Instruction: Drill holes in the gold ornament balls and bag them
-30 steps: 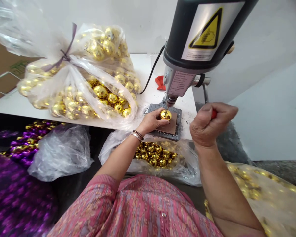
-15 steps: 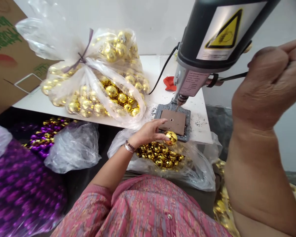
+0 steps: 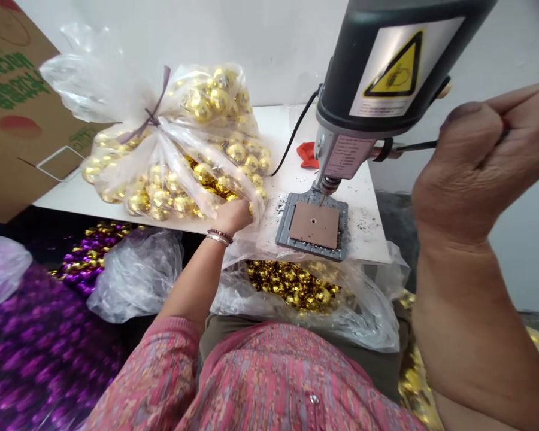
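Note:
My left hand (image 3: 235,216) reaches into the torn opening of a clear plastic bag (image 3: 150,140) full of shiny gold faceted balls (image 3: 203,173). Its fingers are hidden among the balls and the plastic. At the right, my right hand (image 3: 480,161) is wrapped around the feed lever (image 3: 417,145) of a small bench drill press (image 3: 354,137). Below the chuck (image 3: 331,184) with its thin drill bit lies a brown square board (image 3: 313,226) with one hole, on the grey metal base (image 3: 285,233). No ball lies on the board.
An open plastic bag of gold balls (image 3: 296,287) sits over my lap, below the white table (image 3: 269,224). Purple balls in bags (image 3: 40,347) stand at the lower left, a cardboard box (image 3: 22,120) at the far left. A red scrap (image 3: 308,155) and dark shavings (image 3: 366,225) lie near the drill.
My left hand has moved left from beside the drill base into the torn bag. The gold ball it held is out of its grasp or hidden. My right hand stays on the lever.

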{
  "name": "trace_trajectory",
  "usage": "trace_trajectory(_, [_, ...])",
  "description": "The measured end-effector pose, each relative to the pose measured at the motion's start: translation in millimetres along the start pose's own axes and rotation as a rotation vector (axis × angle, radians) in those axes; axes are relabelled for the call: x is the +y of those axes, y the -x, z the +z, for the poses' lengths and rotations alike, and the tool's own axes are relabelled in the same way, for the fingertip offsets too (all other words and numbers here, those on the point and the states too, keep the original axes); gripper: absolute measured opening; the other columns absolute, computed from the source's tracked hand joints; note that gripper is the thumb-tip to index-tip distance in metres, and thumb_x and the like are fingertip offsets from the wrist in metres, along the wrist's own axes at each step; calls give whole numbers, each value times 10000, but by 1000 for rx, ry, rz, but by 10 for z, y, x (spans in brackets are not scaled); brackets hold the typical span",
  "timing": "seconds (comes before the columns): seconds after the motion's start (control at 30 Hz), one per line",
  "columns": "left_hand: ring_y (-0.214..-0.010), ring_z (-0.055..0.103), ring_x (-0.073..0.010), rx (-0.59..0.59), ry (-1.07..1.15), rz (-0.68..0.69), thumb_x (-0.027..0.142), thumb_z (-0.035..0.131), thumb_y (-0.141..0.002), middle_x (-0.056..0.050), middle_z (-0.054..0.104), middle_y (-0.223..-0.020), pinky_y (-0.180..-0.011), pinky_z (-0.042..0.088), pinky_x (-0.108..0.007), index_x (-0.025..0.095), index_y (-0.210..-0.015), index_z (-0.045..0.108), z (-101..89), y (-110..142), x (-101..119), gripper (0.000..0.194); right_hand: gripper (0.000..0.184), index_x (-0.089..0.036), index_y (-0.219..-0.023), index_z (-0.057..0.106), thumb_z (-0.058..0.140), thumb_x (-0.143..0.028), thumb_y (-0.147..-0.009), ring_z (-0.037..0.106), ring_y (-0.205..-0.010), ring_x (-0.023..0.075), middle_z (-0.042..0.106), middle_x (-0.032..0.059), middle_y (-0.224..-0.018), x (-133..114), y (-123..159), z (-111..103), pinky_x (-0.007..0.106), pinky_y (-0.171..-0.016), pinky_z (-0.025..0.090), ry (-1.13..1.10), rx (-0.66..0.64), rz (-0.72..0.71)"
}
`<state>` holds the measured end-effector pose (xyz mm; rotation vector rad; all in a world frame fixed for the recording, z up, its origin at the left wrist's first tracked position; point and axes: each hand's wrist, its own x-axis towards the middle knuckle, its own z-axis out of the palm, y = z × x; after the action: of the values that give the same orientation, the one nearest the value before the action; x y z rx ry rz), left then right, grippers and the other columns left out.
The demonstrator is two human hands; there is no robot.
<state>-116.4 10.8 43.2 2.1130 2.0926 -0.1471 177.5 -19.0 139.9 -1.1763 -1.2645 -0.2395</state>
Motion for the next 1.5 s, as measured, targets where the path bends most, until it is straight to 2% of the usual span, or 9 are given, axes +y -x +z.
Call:
trace_trajectory(0.13, [-1152, 707, -375, 287, 127, -21, 227, 688, -861, -221, 766, -1185, -997, 542, -464, 117, -1256, 716, -73, 248, 40, 411, 219, -139, -770, 420, 470, -204, -973, 343, -699, -12, 379, -51, -733, 53, 18, 11, 212, -685, 304, 18, 39, -74])
trace_trajectory(0.23, [-1061, 691, -283, 453, 484, 23, 268, 763, -832, -150, 756, -1104, -994, 539, -409, 138, -1314, 665, -125, 418, 154, 509, 225, -137, -763, 408, 465, -176, -977, 335, -696, -17, 372, -53, -727, 42, -28, -2, 205, -693, 298, 11, 22, -73])
trace_trajectory(0.37, [-925, 689, -175, 110, 1107, 187, 307, 779, -843, -88, 754, -1063, -835, 562, -289, 161, -1355, 619, -37, 421, 452, 556, 274, -168, -737, 288, 419, -124, -975, 295, -690, 2, 331, -44, -716, -119, -184, -25, 230, -727, 284, 46, -98, 64])
trace_trajectory(0.5, [-913, 703, -152, -162, 1332, 173, 315, 710, -896, -88, 758, -1100, -771, 565, -250, 161, -1217, 680, 155, 247, 725, 357, 359, -194, -718, 248, 472, -90, -979, 280, -688, 32, 309, -38, -695, -309, -327, -22, 268, -760, 264, 219, -189, 247])
trace_trajectory(0.6, [-788, 693, -127, -213, 1284, 162, 316, 686, -924, -61, 748, -1005, -665, 523, -219, 153, -1125, 697, 245, 127, 842, 259, 387, -207, -717, 226, 471, -99, -997, 249, -678, 41, 278, -44, -684, -368, -348, -9, 264, -775, 269, 249, -218, 287])
trace_trajectory(0.77, [-633, 619, -107, -141, 1055, 201, 352, 722, -914, 2, 704, -830, -600, 468, -220, 163, -1089, 717, 236, 58, 947, 257, 363, -209, -734, 219, 446, -114, -1001, 196, -667, 33, 222, -56, -684, -305, -303, 7, 221, -762, 283, 182, -248, 251])
trace_trajectory(1.0, [-631, 612, -113, -117, 950, 204, 327, 723, -914, 6, 718, -853, -616, 474, -222, 163, -1231, 706, 195, 69, 1042, 357, 322, -219, -794, 211, 438, -181, -1020, 206, -702, 25, 249, -36, -753, -245, -273, -29, 194, -788, 334, 148, -264, 120])
trace_trajectory(1.23, [-890, 669, -175, 58, 781, 279, 281, 809, -841, -43, 777, -1041, -824, 514, -262, 164, -1294, 725, 276, 60, 1085, 475, 315, -221, -795, 194, 383, -98, -1014, 217, -710, 28, 259, -28, -767, -301, -249, -55, 186, -811, 359, 219, -283, 161])
trace_trajectory(1.5, [-991, 710, -195, -51, 812, 234, 253, 857, -801, -65, 801, -1158, -954, 529, -279, 147, -1493, 664, 255, 52, 1145, 726, 298, -222, -817, 234, 465, -224, -1004, 285, -701, 31, 274, -17, -773, -210, -121, -75, 191, -779, 418, 74, -222, 73])
